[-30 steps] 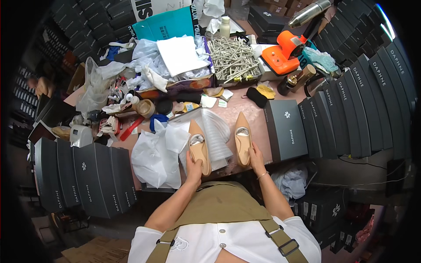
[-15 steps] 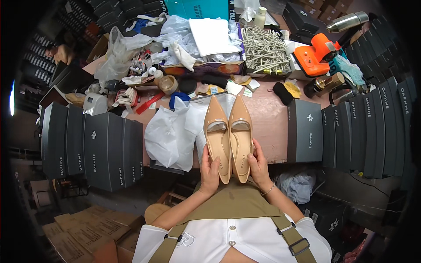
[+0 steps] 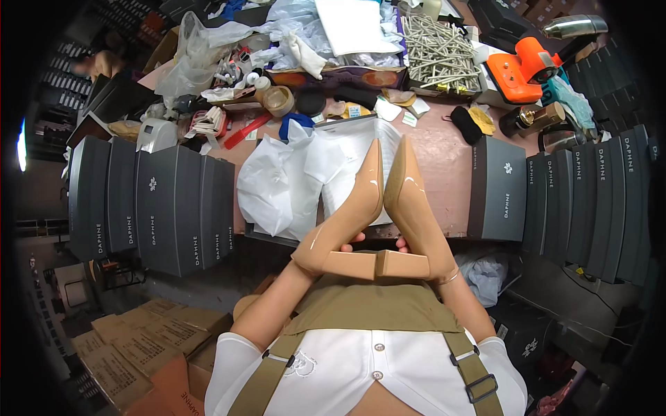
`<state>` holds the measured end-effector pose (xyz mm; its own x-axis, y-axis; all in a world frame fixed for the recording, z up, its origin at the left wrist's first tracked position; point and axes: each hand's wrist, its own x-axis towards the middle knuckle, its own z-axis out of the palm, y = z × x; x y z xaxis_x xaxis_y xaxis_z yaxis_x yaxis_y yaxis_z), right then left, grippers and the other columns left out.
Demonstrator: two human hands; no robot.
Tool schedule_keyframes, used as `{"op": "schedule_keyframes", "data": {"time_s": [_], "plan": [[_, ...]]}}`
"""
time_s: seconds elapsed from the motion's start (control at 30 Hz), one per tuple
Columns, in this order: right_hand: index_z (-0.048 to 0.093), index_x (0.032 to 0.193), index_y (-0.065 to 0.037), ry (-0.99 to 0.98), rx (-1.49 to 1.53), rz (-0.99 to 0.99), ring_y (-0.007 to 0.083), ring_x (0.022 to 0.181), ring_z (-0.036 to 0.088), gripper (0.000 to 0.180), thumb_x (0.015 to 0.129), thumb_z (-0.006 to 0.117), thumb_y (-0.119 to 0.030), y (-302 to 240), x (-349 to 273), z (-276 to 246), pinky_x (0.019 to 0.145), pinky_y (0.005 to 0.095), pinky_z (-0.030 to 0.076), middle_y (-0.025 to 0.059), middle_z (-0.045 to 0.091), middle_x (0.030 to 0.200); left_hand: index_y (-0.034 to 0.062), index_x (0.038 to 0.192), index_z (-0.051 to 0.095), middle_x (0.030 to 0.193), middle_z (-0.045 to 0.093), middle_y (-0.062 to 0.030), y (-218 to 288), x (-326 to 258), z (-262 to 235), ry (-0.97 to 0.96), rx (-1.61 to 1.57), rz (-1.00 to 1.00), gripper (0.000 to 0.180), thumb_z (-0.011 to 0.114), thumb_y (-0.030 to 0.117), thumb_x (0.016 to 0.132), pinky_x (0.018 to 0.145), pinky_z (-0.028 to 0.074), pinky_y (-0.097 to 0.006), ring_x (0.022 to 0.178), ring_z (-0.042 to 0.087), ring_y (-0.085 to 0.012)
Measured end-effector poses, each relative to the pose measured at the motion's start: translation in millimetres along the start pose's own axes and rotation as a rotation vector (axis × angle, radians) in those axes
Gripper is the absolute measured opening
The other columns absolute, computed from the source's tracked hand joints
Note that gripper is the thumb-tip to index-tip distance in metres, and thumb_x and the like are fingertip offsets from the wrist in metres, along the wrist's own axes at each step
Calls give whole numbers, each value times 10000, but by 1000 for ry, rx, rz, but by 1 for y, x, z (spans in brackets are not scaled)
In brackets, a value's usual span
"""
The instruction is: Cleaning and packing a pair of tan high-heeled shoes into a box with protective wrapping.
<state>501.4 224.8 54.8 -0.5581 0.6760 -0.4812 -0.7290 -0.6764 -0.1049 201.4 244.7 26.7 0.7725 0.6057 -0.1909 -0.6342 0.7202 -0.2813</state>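
Observation:
A pair of glossy tan pointed-toe heels is held up in front of my apron. My left hand is closed around the left shoe, and my right hand grips the right shoe. Both shoes are tipped onto their sides, toes pointing away from me, and the block heels meet in the middle. Only fingertips show between them; the shoes hide most of each hand. Beyond the left shoe, white tissue paper spills over a grey open box on the pink table.
Dark grey shoe boxes stand upright at the left, with another row at the right. Across the back are a carton of rolled paper sticks, an orange device and a tape roll. Brown cartons lie lower left.
Both shoes have been turned from insoles facing up onto their sides, so the outer sides and heels now show. My hands have gone mostly behind them. The view has shifted slightly.

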Motion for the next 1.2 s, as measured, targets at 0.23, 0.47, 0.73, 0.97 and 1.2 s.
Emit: {"op": "schedule_keyframes", "data": {"time_s": [0.23, 0.47, 0.73, 0.97, 1.2], "plan": [[493, 1247, 32, 53, -158, -232, 264, 796, 669, 385, 939, 502, -198, -3, -9, 21, 698, 380, 580, 212, 631, 956, -40, 1402, 270, 1207, 500, -275, -37, 13, -5, -152, -381, -62, 626, 400, 396, 971, 795, 535, -406, 959, 587, -314], [494, 1261, 52, 596, -1644, -440, 232, 847, 652, 421, 873, 461, -108, -129, 24, -57, 789, 326, 521, 147, 646, 1024, -20, 1387, 287, 1156, 508, -208, -43, 20, 12, -117, -382, 72, 600, 417, 390, 969, 852, 535, -423, 1068, 549, -307], [433, 1321, 23, 95, -1777, -470, 387, 1174, 500, 629, 837, 673, -298, -40, 16, 135, 982, 423, 404, 252, 499, 1273, 66, 1375, 361, 1212, 528, -130, -38, 21, 45, 301, 453, 484, 482, 407, 265, 938, 883, 509, -378, 1043, 580, -215], [526, 1245, -5, 95, -1711, -834, 210, 966, 573, 574, 747, 763, -165, -18, 18, 132, 797, 311, 478, 132, 565, 1145, 5, 1110, 523, 889, 630, -110, -13, 11, 36, 347, 376, 396, 328, 452, 289, 961, 746, 550, -349, 867, 635, -196], [634, 1144, -20, -131, -1390, -430, 165, 958, 560, 379, 791, 725, -125, 10, 15, 136, 836, 283, 451, 84, 585, 1063, 33, 1227, 465, 883, 586, -153, -4, 6, 49, -42, 127, 184, 420, 412, 362, 971, 676, 531, -384, 732, 605, -264]]}}
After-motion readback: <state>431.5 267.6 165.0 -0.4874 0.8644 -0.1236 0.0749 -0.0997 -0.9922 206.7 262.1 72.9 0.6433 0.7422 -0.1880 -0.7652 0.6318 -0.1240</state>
